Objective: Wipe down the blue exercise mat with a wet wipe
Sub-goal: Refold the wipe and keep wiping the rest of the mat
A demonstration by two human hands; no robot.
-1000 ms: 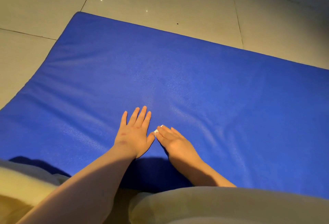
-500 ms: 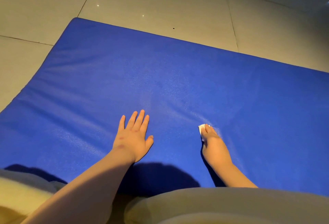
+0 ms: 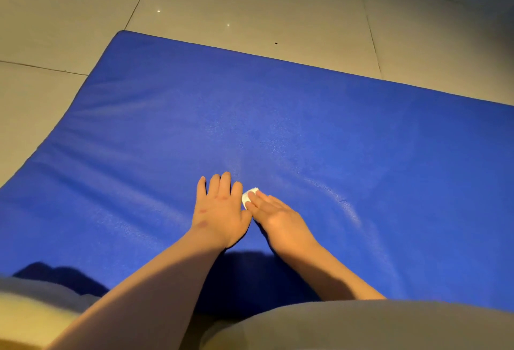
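Note:
The blue exercise mat (image 3: 306, 127) lies flat on the floor and fills most of the head view. My left hand (image 3: 219, 210) rests palm down on it with fingers straight and together. Right beside it, my right hand (image 3: 278, 219) presses a small folded white wet wipe (image 3: 248, 195) onto the mat with straight fingers. The wipe's edge shows just past my fingertips, touching the side of my left hand; most of the wipe is hidden under the fingers.
Pale floor tiles (image 3: 250, 1) with dark grout lines surround the mat at the back and left. My knees in light clothing (image 3: 361, 327) sit at the mat's near edge. The mat's far left corner (image 3: 122, 35) is rounded.
My right hand slid the wipe out to the right half a second ago and has now swept back left against my left hand. My left hand stayed planted.

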